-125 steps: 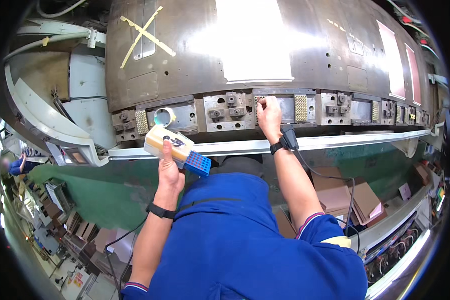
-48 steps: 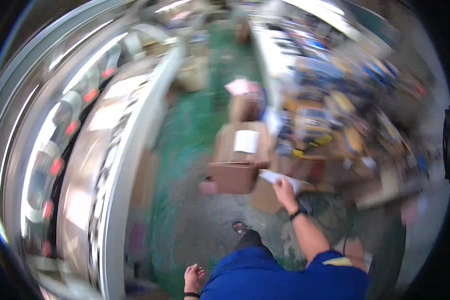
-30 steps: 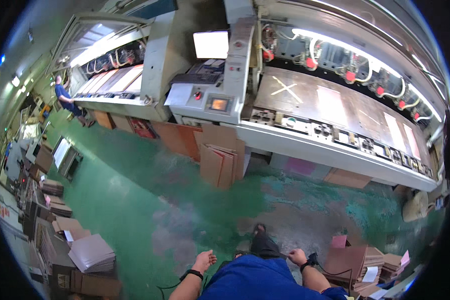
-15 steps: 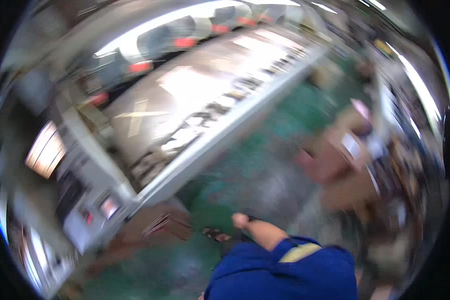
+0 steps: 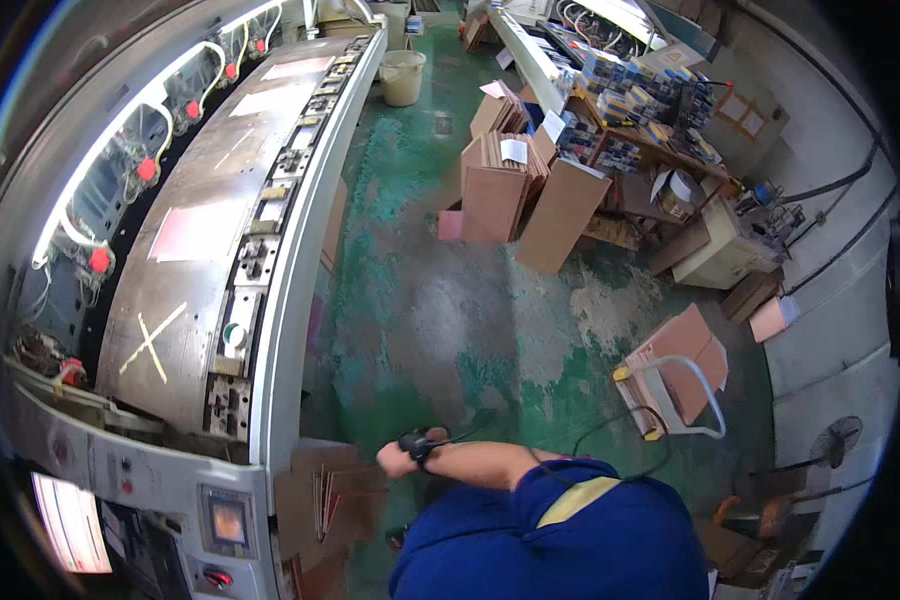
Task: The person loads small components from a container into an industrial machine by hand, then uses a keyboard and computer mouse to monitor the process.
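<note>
My right forearm comes out of a short blue sleeve and reaches across to the left. A black strapped device with a thin dark cable [image 5: 422,443] is round its wrist. My right hand [image 5: 397,460] is seen mostly from its back and looks rounded; the fingers are hidden, so I cannot make out anything in it. It hangs over the green floor, apart from everything, nearest to a stack of brown boards [image 5: 330,500] leaning by the big machine [image 5: 280,300]. My left hand is out of view.
Pink sheets [image 5: 190,232] lie on the machine's metal bed. A control panel with a small screen [image 5: 228,522] is at its near end. To the right are leaning brown boards [image 5: 492,200], a laden bench [image 5: 660,150], a trolley [image 5: 710,395] and a fan [image 5: 836,438]. A bucket [image 5: 402,80] stands ahead.
My view has swung to the right and sharpened from blur. The machine now stands along the left side, and the trolley and bench show plainly. My right arm lies flatter, pointing left.
</note>
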The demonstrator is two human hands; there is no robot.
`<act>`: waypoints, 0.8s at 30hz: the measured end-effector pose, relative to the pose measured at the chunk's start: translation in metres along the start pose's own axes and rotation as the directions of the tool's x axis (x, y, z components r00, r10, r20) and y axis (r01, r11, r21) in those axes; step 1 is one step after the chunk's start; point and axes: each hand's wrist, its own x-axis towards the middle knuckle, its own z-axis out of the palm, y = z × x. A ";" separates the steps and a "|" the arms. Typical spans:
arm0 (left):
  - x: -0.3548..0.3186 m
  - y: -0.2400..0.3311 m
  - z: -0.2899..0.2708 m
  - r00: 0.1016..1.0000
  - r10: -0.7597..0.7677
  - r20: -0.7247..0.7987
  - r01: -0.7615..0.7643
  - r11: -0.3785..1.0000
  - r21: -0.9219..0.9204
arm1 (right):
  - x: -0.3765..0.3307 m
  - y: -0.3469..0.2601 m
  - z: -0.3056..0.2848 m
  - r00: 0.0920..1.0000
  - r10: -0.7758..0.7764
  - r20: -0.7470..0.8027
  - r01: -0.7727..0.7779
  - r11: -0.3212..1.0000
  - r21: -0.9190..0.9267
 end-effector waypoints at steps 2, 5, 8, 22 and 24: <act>0.030 0.046 0.024 0.994 0.107 -0.001 -0.105 0.984 0.144 | -0.050 -0.003 -0.013 0.830 0.556 -0.036 -0.557 0.828 -0.063; 0.092 0.000 -0.089 0.846 0.456 -0.275 -0.350 0.865 0.360 | -0.075 -0.081 0.026 0.916 0.387 0.102 -0.385 0.922 -0.047; 0.120 0.083 -0.054 0.817 0.526 -0.237 -0.405 0.815 0.415 | -0.091 -0.178 0.008 0.949 0.125 0.289 -0.125 0.992 -0.019; 0.116 0.089 -0.057 0.750 0.638 -0.176 -0.467 0.699 0.542 | 0.188 -0.480 0.121 0.781 -0.584 -0.223 0.557 0.812 -0.175; 0.130 0.097 -0.058 0.769 0.632 -0.094 -0.541 0.722 0.431 | 0.222 -0.479 0.134 0.762 -0.616 -0.202 0.569 0.785 -0.245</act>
